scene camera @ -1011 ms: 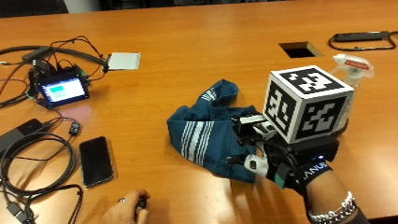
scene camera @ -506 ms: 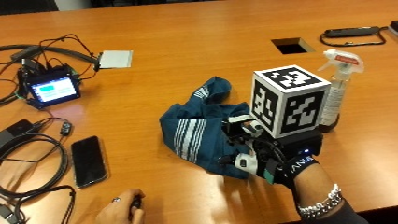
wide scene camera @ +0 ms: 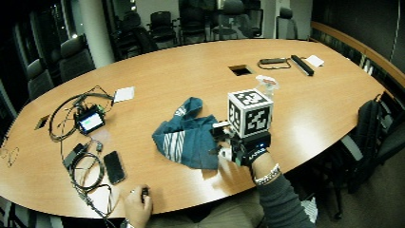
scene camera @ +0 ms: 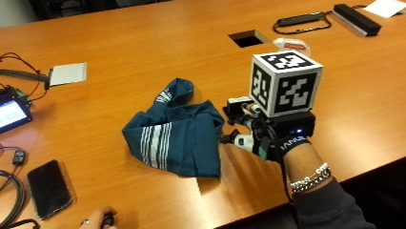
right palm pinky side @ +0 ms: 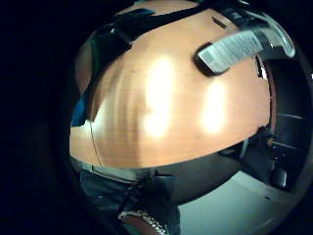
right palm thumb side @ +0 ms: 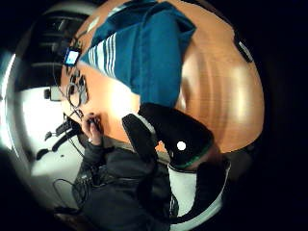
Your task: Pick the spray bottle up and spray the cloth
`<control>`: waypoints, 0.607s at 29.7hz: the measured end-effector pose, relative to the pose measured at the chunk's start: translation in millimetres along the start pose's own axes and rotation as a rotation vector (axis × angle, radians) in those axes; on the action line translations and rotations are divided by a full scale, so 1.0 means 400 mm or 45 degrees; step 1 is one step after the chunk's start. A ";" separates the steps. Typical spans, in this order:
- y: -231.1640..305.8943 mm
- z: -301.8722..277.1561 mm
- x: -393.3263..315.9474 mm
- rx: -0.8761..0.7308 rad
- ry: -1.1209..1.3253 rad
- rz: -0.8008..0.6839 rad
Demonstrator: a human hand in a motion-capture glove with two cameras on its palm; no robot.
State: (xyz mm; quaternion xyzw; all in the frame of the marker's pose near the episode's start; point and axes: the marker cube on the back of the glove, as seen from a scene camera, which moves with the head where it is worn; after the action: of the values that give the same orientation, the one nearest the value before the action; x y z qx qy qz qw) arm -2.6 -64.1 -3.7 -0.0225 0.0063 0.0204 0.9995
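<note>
Now gloved right hand (scene camera: 266,136) beside cloth (scene camera: 174,138).

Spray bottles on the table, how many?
1. The spray bottle stands on the table just beyond the gloved right hand, mostly hidden behind it in the outside view. The cloth could hide nothing that tall.

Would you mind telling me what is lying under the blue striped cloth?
The blue striped cloth lies crumpled straight on the wooden table, beside the gloved right hand. Its folds cover what lies beneath, so anything small under it cannot be seen.
</note>
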 end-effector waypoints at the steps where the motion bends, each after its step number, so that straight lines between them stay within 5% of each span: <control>1: -0.006 -0.005 0.018 0.015 -0.010 0.039; 10: -0.039 -0.029 0.198 0.253 -0.240 0.472; 18: -0.077 -0.010 0.259 0.446 -0.423 0.672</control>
State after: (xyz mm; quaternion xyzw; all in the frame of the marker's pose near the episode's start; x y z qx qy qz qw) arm 102.3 -90.7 -7.9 0.1553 -0.1475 0.2800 0.9358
